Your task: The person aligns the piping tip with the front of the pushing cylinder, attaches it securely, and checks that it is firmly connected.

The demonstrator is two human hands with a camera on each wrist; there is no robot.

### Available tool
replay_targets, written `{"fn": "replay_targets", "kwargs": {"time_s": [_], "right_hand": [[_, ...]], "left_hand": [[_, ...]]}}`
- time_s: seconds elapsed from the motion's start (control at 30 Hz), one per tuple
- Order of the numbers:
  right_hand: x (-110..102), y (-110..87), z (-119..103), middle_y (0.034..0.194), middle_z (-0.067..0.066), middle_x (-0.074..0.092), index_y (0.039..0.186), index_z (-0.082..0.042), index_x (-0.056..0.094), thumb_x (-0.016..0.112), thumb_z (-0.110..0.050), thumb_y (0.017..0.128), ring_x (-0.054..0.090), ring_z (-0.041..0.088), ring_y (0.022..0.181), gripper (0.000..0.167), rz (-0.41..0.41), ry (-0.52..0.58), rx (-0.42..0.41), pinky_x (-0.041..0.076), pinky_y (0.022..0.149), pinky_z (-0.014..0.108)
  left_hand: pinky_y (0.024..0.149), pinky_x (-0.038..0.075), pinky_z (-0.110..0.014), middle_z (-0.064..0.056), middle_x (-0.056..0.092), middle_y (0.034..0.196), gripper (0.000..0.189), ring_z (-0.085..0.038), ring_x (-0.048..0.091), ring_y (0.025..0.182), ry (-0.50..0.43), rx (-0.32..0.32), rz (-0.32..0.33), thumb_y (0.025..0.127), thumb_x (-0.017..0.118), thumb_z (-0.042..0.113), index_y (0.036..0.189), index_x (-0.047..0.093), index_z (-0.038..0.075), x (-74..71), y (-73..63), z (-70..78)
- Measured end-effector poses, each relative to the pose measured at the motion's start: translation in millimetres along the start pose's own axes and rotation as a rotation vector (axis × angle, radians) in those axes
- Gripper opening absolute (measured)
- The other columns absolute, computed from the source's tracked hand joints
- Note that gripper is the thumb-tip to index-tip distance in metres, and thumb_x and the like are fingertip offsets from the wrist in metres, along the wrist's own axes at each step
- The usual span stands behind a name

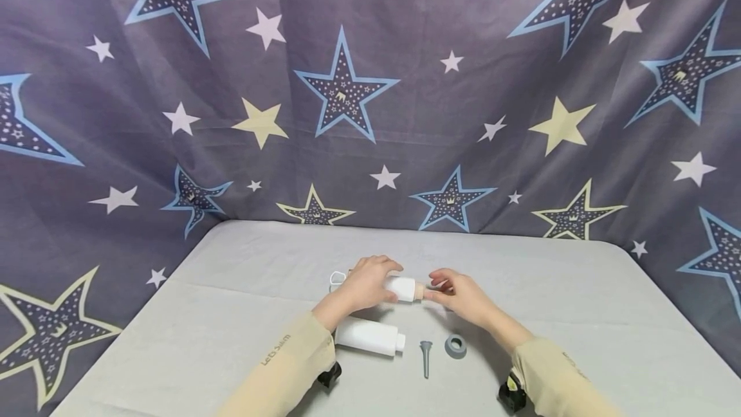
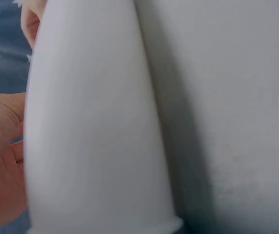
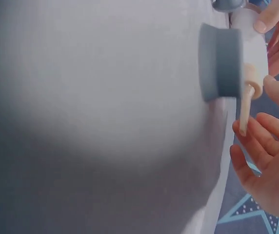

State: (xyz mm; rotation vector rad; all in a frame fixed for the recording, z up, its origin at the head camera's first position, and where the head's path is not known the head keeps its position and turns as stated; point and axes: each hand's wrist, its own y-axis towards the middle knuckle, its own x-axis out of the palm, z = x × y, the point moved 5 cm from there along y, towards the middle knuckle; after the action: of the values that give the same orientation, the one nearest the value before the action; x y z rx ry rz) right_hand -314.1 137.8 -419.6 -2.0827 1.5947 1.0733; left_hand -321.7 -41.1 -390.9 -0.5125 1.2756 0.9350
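Note:
My left hand (image 1: 366, 283) grips a white bottle (image 1: 401, 288) lying on its side, its mouth end facing right. A beige cap (image 1: 419, 291) with a thin tapered spout (image 3: 246, 109) sits on that end. My right hand (image 1: 463, 298) is at the cap, its thumb close to the collar and its loosely bent fingers beside the spout tip in the right wrist view. Nearer to me lies a second white bottle (image 1: 368, 336), which fills much of the left wrist view and partly hides my left hand (image 2: 5, 161) there.
On the grey-covered table (image 1: 231, 314), a grey tapered nozzle (image 1: 426, 358) and a grey ring-shaped cap (image 1: 455, 346) lie right of the second bottle. A white loop (image 1: 337, 280) shows beside my left hand. A star-patterned curtain (image 1: 370, 108) hangs behind the table.

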Motion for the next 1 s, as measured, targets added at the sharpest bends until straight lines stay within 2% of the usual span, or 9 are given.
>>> {"fn": "replay_targets", "kwargs": {"time_s": [0.13, 0.33, 0.47, 0.6, 0.77, 1.0], "right_hand": [[-15, -8.4, 3, 0.104, 0.013, 0.064, 0.114, 0.002, 0.056, 0.065, -0.023, 0.082, 0.062, 0.020, 0.085, 0.042, 0.041, -0.018, 0.000, 0.050, 0.077, 0.035], [-35, -22.7, 9, 0.104, 0.013, 0.063, 0.111, 0.001, 0.058, 0.064, -0.022, 0.083, 0.061, 0.023, 0.087, 0.037, 0.098, -0.043, -0.019, 0.050, 0.076, 0.037], [-41, -31.6, 13, 0.102, 0.010, 0.063, 0.104, 0.000, 0.061, 0.066, -0.020, 0.081, 0.061, 0.022, 0.086, 0.031, 0.119, -0.049, -0.029, 0.050, 0.073, 0.032], [-40, -40.6, 16, 0.098, 0.008, 0.064, 0.100, -0.002, 0.063, 0.066, -0.019, 0.081, 0.061, 0.015, 0.082, 0.026, 0.092, -0.037, -0.048, 0.049, 0.070, 0.025], [-37, -51.5, 13, 0.093, 0.007, 0.064, 0.099, -0.003, 0.063, 0.066, -0.020, 0.081, 0.058, 0.008, 0.079, 0.025, 0.032, 0.006, -0.067, 0.049, 0.069, 0.023], [-31, -62.2, 6, 0.093, 0.005, 0.064, 0.099, -0.005, 0.063, 0.069, -0.024, 0.079, 0.059, 0.015, 0.082, 0.028, -0.053, 0.057, -0.121, 0.050, 0.072, 0.028]], "left_hand": [[0.101, 0.032, -0.039, 0.000, 0.057, 0.120, 0.048, -0.022, 0.050, 0.115, -0.020, 0.007, 0.015, 0.075, 0.071, 0.029, 0.119, 0.058, 0.017, -5.9, -0.4, 6.3], [0.100, 0.033, -0.038, 0.002, 0.058, 0.119, 0.043, -0.019, 0.049, 0.115, -0.022, 0.056, 0.026, 0.078, 0.069, 0.029, 0.117, 0.060, 0.017, -10.7, -2.1, 22.0], [0.099, 0.035, -0.036, 0.003, 0.059, 0.117, 0.038, -0.017, 0.052, 0.113, -0.011, 0.106, 0.016, 0.079, 0.067, 0.029, 0.115, 0.061, 0.018, -9.1, -5.4, 32.7], [0.098, 0.038, -0.033, 0.004, 0.061, 0.113, 0.034, -0.015, 0.055, 0.107, -0.016, 0.153, 0.004, 0.080, 0.067, 0.028, 0.113, 0.062, 0.019, -3.8, -9.8, 41.3], [0.093, 0.040, -0.029, 0.008, 0.062, 0.107, 0.032, -0.011, 0.057, 0.101, -0.013, 0.197, -0.010, 0.079, 0.067, 0.029, 0.109, 0.065, 0.020, 1.4, -13.6, 50.9], [0.089, 0.043, -0.022, 0.009, 0.063, 0.104, 0.026, -0.006, 0.059, 0.098, -0.011, 0.284, -0.061, 0.079, 0.068, 0.028, 0.104, 0.066, 0.020, 6.6, -19.8, 65.4]]}}
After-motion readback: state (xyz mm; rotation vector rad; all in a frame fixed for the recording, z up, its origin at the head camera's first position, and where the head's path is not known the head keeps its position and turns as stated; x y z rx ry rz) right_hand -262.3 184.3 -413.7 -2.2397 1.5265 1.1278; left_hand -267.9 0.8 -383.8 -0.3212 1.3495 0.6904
